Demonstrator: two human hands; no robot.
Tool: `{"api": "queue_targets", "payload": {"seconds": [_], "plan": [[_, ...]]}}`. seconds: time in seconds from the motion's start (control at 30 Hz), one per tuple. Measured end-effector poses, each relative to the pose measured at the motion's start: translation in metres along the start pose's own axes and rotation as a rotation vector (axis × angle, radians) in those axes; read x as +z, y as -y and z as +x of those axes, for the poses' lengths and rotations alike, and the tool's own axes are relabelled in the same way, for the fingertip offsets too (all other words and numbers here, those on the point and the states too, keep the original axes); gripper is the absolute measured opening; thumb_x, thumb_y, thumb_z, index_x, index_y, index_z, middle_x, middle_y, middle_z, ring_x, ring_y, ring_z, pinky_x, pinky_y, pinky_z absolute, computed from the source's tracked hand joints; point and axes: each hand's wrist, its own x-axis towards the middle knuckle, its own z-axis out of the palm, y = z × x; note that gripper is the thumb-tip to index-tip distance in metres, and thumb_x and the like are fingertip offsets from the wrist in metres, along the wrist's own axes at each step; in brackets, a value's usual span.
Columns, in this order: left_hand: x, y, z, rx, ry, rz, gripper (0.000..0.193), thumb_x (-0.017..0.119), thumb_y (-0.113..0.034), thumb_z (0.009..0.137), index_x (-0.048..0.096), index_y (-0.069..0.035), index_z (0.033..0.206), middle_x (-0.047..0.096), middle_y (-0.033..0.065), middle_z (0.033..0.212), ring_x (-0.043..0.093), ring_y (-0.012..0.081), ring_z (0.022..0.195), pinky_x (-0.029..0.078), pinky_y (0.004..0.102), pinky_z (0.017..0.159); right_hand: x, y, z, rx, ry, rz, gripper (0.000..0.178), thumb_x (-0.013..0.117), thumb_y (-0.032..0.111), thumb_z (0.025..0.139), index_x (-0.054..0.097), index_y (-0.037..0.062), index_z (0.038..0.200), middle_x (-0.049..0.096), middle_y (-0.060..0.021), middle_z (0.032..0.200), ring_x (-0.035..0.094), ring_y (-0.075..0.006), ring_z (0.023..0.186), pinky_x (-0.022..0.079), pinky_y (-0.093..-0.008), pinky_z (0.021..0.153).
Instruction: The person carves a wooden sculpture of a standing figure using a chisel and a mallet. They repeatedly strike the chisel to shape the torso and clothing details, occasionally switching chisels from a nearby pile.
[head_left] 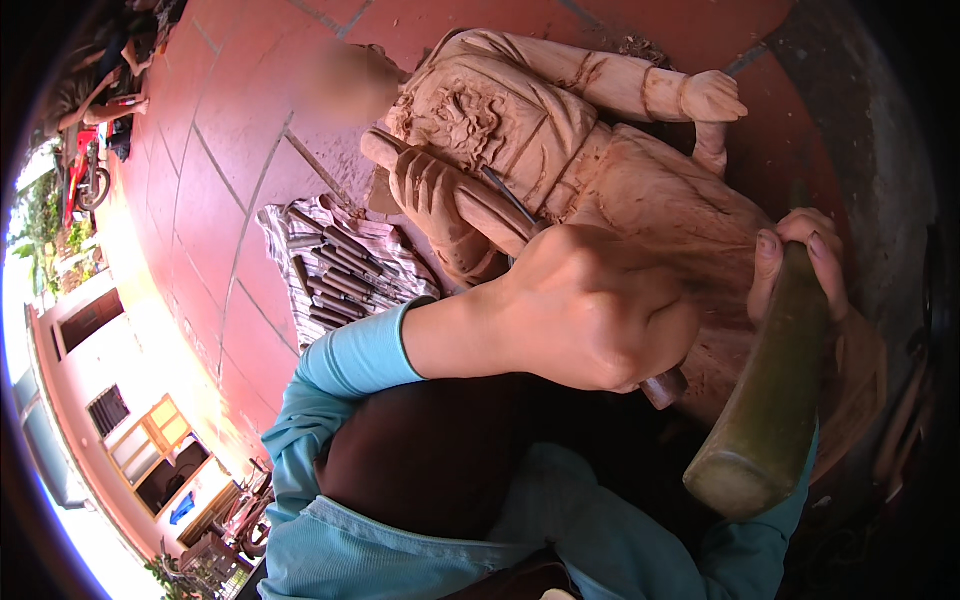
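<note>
A carved wooden figure (640,185) lies in front of me, with robe folds, a relief on its chest and a carved hand around a long object. My left hand (600,310) is closed in a fist around a chisel (664,388). The chisel's handle end sticks out below the fist, and its thin dark blade slants up toward the figure's chest; whether the tip touches the wood I cannot tell. At the right, my right hand (805,255) grips the narrow end of a greenish club-shaped mallet (765,400). Its thick end points down toward me, apart from the chisel.
Left of the figure, several dark-handled carving tools (340,270) lie on a striped cloth (290,245). Red floor tiles (215,180) stretch away. Farther off are a red motorbike (85,180), a person's legs (125,105) and a building (120,400). Wood chips (645,48) lie beyond the figure.
</note>
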Motion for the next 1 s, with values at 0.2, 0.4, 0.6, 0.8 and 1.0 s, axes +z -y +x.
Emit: {"api": "queue_targets", "payload": {"seconds": [0.2,0.4,0.6,0.8,1.0], "plan": [[0.008,0.005,0.003,-0.070,-0.057,0.033,0.018,0.067,-0.017,0.057,0.059,-0.009,0.072,0.053,0.0005,0.064,0.055,0.0154,0.050,0.042,0.0288,0.040,-0.002,-0.002,-0.004,0.011,-0.047,-0.047,0.054,0.056,-0.011,0.085,0.031,-0.0026,0.132,0.055,-0.0172,0.088,0.053,-0.0235,0.071,0.048,-0.0382,0.060],[0.026,0.008,0.018,-0.118,-0.046,0.356,0.021,0.064,-0.022,0.058,0.051,-0.011,0.070,0.048,-0.0008,0.063,0.052,0.0133,0.051,0.041,0.0275,0.040,-0.001,-0.001,-0.004,0.068,-0.038,-0.004,0.054,0.057,-0.011,0.085,0.031,-0.0029,0.132,0.055,-0.0155,0.086,0.052,-0.0227,0.068,0.048,-0.0373,0.059],[0.029,-0.009,0.014,-0.021,-0.032,0.371,0.016,0.061,-0.021,0.057,0.052,-0.011,0.066,0.049,-0.0014,0.063,0.052,0.0113,0.052,0.039,0.0243,0.039,-0.003,0.000,0.002,-0.010,-0.007,-0.034,0.054,0.057,-0.011,0.085,0.031,-0.0026,0.132,0.054,-0.0159,0.087,0.053,-0.0224,0.070,0.048,-0.0374,0.059],[0.020,-0.002,0.013,-0.070,-0.007,0.222,0.017,0.063,-0.024,0.060,0.056,-0.012,0.070,0.051,-0.0016,0.064,0.056,0.0113,0.051,0.041,0.0271,0.038,-0.001,-0.001,0.001,-0.006,-0.030,-0.019,0.053,0.057,-0.010,0.085,0.031,-0.0030,0.131,0.055,-0.0163,0.087,0.054,-0.0231,0.072,0.049,-0.0385,0.060],[0.009,0.001,0.014,-0.096,-0.069,0.118,0.020,0.065,-0.029,0.062,0.054,-0.013,0.068,0.047,-0.0010,0.061,0.052,0.0119,0.048,0.040,0.0262,0.037,-0.001,-0.002,-0.003,0.033,-0.055,0.004,0.052,0.057,-0.010,0.085,0.032,-0.0031,0.130,0.055,-0.0167,0.087,0.054,-0.0240,0.073,0.050,-0.0392,0.062]]}}
